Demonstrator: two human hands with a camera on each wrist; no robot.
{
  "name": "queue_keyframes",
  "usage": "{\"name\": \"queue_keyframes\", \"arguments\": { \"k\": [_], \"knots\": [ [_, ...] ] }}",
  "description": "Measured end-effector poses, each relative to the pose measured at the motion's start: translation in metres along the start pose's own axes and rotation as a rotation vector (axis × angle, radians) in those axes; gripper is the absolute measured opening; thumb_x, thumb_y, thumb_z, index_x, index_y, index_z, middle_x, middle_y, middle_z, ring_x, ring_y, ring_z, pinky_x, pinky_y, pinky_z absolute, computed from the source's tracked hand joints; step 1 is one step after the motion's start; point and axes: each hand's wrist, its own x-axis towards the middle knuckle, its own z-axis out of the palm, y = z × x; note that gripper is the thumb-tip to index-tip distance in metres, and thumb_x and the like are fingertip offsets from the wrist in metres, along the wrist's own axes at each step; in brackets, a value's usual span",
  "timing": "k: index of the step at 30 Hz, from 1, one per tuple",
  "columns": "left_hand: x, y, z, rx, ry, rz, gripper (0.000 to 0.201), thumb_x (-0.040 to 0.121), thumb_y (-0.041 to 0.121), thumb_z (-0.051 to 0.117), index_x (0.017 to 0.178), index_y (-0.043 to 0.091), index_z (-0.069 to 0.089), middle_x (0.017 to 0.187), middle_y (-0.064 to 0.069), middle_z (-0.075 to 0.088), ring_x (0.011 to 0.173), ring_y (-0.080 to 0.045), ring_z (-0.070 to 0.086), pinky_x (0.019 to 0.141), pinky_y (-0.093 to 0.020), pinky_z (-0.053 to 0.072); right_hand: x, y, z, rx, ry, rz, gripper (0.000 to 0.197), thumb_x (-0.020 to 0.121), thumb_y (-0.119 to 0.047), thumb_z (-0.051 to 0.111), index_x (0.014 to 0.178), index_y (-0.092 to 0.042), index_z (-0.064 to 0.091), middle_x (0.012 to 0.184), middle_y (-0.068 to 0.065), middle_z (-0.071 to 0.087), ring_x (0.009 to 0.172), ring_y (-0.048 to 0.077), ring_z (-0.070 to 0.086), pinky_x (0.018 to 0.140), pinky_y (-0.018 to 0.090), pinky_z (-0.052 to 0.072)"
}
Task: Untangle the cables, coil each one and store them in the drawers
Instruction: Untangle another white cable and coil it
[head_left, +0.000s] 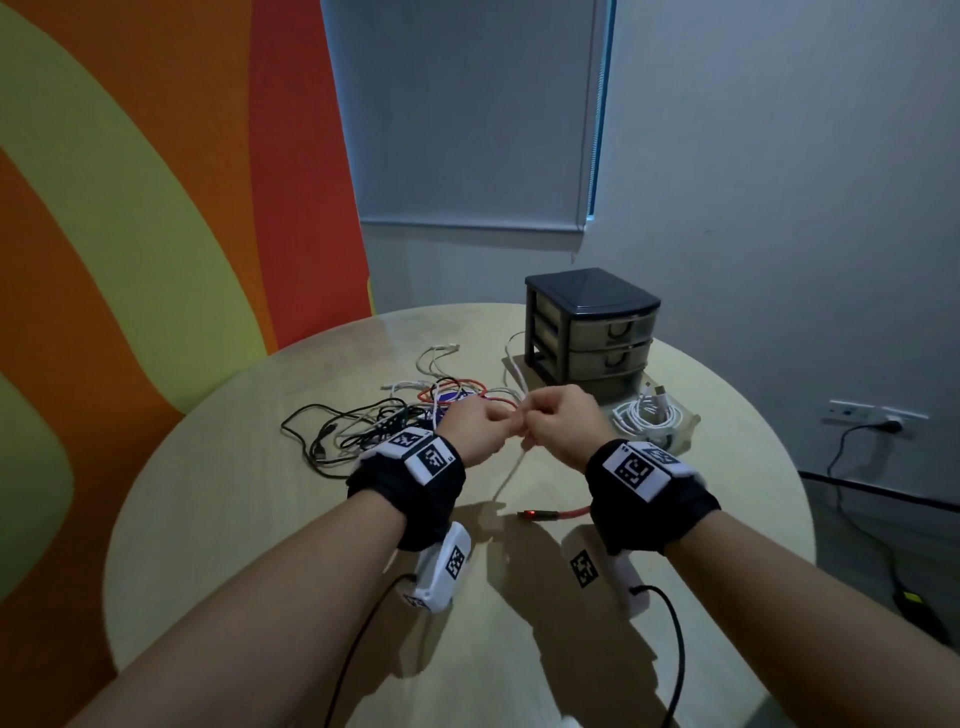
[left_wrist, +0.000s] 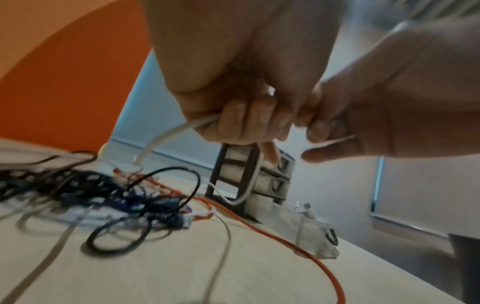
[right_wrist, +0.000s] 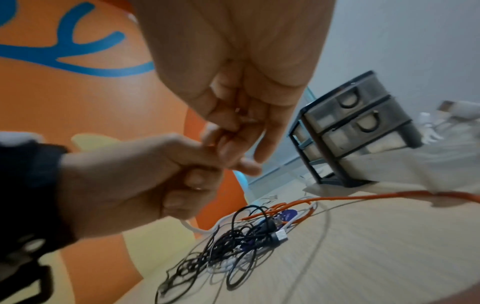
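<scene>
White cable (head_left: 511, 467) gripped by two hands; two drawers (head_left: 608, 343) closed.

worktop (head_left: 260, 519): cable tangle (head_left: 374, 421) left | drawers (head_left: 592, 327) behind-right | coil (head_left: 649, 415) before drawers | hands (head_left: 519, 421) between

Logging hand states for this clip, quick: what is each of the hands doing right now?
Left hand: fingers curled round the thin white cable.
Right hand: pinching the same white cable.
</scene>
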Motion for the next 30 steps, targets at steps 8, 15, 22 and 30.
{"name": "queue_keyframes", "arguments": {
  "k": [8, 15, 22, 30],
  "knots": [
    [-0.030, 0.034, -0.013, 0.080, -0.152, 0.225, 0.020, 0.083, 0.023, 0.069, 0.090, 0.006, 0.076, 0.034, 0.015, 0.046, 0.036, -0.002, 0.037, 0.044, -0.014, 0.026, 0.007, 0.012, -0.028, 0.187, -0.059, 0.385, 0.027, 0.092, -0.020, 0.054, 0.108, 0.001, 0.056, 0.089, 0.020, 0.059, 0.059, 0.019, 0.056, 0.058, 0.030, 0.051],
    [-0.032, 0.027, -0.015, -0.082, -0.052, 0.243, 0.016, 0.077, 0.004, 0.068, 0.062, 0.004, 0.072, 0.038, 0.009, 0.047, 0.037, -0.001, 0.037, 0.043, -0.014, 0.029, -0.013, 0.001, -0.018, 0.113, -0.505, 0.237, 0.034, 0.084, 0.020, 0.046, 0.112, 0.006, 0.061, 0.084, 0.007, 0.064, 0.067, 0.010, 0.062, 0.070, 0.022, 0.054],
    [-0.007, -0.025, -0.015, 0.113, 0.436, 0.006, 0.006, 0.074, 0.012, 0.070, 0.079, 0.012, 0.072, 0.072, -0.003, 0.065, 0.070, -0.017, 0.058, 0.063, -0.021, 0.041, -0.027, -0.006, -0.011, 0.094, -0.651, 0.071, 0.034, 0.082, 0.021, 0.046, 0.109, 0.009, 0.063, 0.073, -0.001, 0.067, 0.061, -0.002, 0.064, 0.053, 0.009, 0.046],
    [0.009, -0.071, -0.001, 0.019, 0.297, -0.484, 0.072, 0.070, 0.012, 0.078, 0.131, 0.009, 0.040, 0.124, -0.015, 0.053, 0.112, -0.030, 0.053, 0.090, -0.033, 0.046, -0.020, 0.001, 0.001, -0.137, -0.409, -0.182, 0.044, 0.073, 0.023, 0.039, 0.085, -0.003, 0.072, 0.080, 0.002, 0.071, 0.066, -0.009, 0.061, 0.068, 0.006, 0.047]
  ]
}}
